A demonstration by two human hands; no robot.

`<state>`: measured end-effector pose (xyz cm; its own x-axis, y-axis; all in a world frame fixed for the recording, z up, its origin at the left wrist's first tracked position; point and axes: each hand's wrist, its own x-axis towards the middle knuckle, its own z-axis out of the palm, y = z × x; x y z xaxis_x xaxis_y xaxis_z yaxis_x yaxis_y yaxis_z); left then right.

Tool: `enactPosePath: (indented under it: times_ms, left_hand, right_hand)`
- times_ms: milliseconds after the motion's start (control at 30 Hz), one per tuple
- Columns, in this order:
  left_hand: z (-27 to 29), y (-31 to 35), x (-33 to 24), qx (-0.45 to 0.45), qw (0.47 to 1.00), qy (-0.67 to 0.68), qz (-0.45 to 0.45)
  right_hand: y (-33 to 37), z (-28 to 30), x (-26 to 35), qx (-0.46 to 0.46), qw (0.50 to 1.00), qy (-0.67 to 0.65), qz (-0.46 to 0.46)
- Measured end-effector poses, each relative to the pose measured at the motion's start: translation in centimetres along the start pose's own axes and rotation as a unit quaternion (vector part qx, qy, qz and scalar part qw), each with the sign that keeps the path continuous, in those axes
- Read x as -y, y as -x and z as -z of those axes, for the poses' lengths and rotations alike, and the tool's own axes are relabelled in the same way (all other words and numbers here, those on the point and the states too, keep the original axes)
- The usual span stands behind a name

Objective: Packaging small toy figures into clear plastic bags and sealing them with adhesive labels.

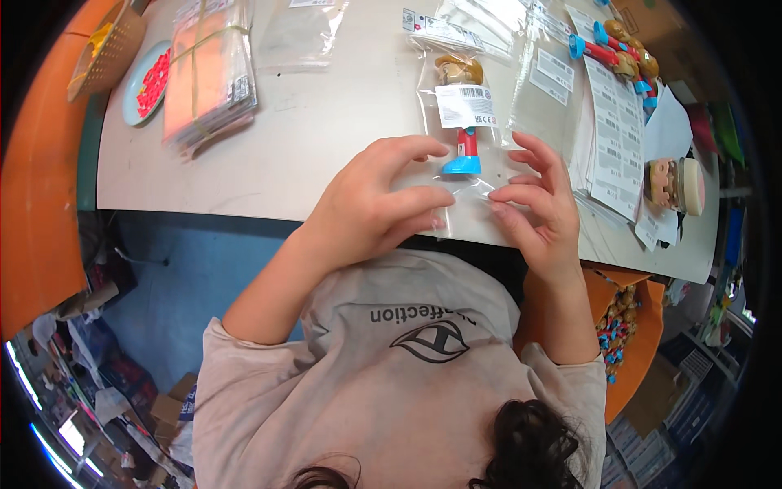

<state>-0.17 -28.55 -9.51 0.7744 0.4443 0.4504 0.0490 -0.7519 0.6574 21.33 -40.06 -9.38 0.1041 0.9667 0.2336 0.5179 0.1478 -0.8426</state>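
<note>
A clear plastic bag point(486, 186) lies near the table's front edge with its lower end between my hands. Inside is a toy dispenser point(467, 145) with a golden-brown head, red stem and blue foot-shaped base. A white barcode label point(466, 106) covers the toy's middle. My left hand point(379, 189) has its thumb and forefinger close together at the bag's left lower edge, the upper finger stretched out. On the other side, my right hand point(544, 200) pinches the right lower edge between thumb and forefinger, its remaining fingers curled and spread.
To the left are a tied stack of flat bags point(208, 85), a plate of pink-red pieces point(151, 85) and a basket point(106, 53). Label sheets point(615, 138), loose toy dispensers point(623, 57) and a tape roll point(691, 186) lie right. An orange bin point(639, 359) holds more toys.
</note>
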Motion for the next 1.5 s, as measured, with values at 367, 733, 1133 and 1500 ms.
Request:
enactPosePath:
  times_ms: [367, 733, 1133, 1500]
  left_hand:
    - [0.1, 0.4, 1.1, 0.027, 1.000, 0.012, 0.000]
    - [0.1, 1.2, -0.7, -0.008, 0.988, 0.091, 0.121]
    - [-2.3, 1.9, 0.1, -0.068, 0.994, 0.062, 0.060]
    - [-1.1, 1.7, -0.3, -0.072, 0.993, 0.056, 0.078]
  right_hand:
    - [0.0, 0.0, -0.1, 0.040, 0.995, -0.085, -0.032]
    - [-0.3, -0.3, -0.2, 0.032, 0.979, -0.189, -0.064]
    - [-0.5, -0.9, 0.6, 0.006, 0.967, -0.213, -0.138]
    - [-0.7, -0.6, -0.6, 0.034, 0.995, 0.050, 0.075]
